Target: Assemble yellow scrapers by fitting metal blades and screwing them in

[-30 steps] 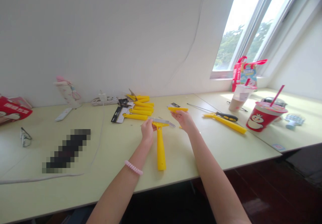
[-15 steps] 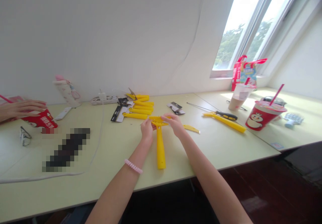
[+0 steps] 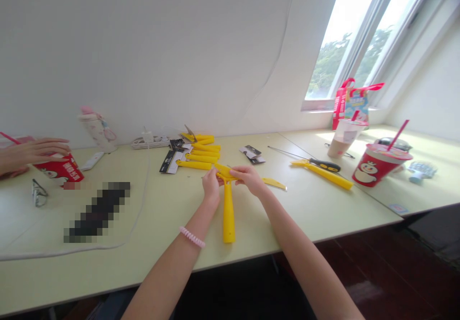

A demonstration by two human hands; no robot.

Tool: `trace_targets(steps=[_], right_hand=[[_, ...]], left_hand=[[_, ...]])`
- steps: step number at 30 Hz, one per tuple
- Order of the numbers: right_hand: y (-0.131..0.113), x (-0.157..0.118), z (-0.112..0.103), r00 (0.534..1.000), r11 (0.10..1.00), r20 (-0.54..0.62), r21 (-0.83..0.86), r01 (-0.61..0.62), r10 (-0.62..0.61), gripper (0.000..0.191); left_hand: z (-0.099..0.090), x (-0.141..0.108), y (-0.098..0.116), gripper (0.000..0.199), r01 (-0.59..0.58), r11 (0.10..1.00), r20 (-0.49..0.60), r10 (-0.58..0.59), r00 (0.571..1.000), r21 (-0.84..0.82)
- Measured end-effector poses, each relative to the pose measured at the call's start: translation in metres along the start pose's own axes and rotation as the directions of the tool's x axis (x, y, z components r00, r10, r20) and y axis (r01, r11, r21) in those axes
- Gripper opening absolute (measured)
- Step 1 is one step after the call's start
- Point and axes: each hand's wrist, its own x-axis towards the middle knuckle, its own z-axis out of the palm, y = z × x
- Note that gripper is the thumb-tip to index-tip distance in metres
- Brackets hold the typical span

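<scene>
A yellow T-shaped scraper (image 3: 228,214) is held over the near part of the table, its handle pointing towards me. My left hand (image 3: 211,186) is closed around the left end of its head. With bent fingers, my right hand (image 3: 251,178) pinches a flat yellow plate (image 3: 223,170) at the head; the plate is tilted, and its contact with the head is partly hidden by fingers. Just right of my right hand lies a yellow strip with a pale edge (image 3: 276,184). Beyond my left hand several yellow-handled scrapers (image 3: 203,157) lie in a pile, some with black cards.
To the right lie a black-handled screwdriver (image 3: 325,165) and another yellow tool (image 3: 332,178), near a red cup (image 3: 377,166). Black cards (image 3: 252,154) lie behind. On the left, another person's hand (image 3: 39,151) rests on a red cup (image 3: 64,170); a white cable (image 3: 143,190) crosses the table.
The yellow plate has turned from about level along the scraper head to a slant, with its right end lower. The other person's hand stays at the cup.
</scene>
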Motion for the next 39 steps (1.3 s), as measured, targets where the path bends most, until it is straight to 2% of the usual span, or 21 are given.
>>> trace_targets(steps=[3,8,17,22,32,39], right_hand=[[0.003,0.002,-0.002,0.999,0.995,0.022,0.088,-0.038,0.037,0.028],[0.002,0.001,-0.002,0.995,0.979,0.047,0.182,-0.097,0.090,0.023],[-0.004,-0.003,0.000,0.997,0.987,0.042,0.144,-0.067,0.061,0.024],[-0.008,-0.005,0.002,0.998,0.990,0.029,0.128,-0.057,0.053,0.025],[0.004,0.000,0.002,0.999,0.996,0.003,0.079,0.040,-0.040,0.027],[0.002,-0.002,0.004,0.999,0.998,-0.025,0.056,0.040,-0.039,0.030]], left_hand=[[-0.002,-0.003,0.004,0.017,-0.056,0.987,0.057,0.047,0.997,0.153],[-0.002,-0.003,0.005,0.023,-0.116,0.991,0.023,0.114,0.993,0.073],[-0.001,0.001,-0.002,0.023,-0.019,0.998,0.034,0.021,0.999,-0.054],[-0.001,0.001,-0.005,0.022,-0.007,0.992,0.049,0.013,0.999,-0.124],[0.001,0.006,-0.012,0.030,0.003,0.991,0.005,-0.002,1.000,-0.132],[0.000,0.005,-0.009,0.033,-0.059,0.998,0.036,0.059,0.998,-0.005]])
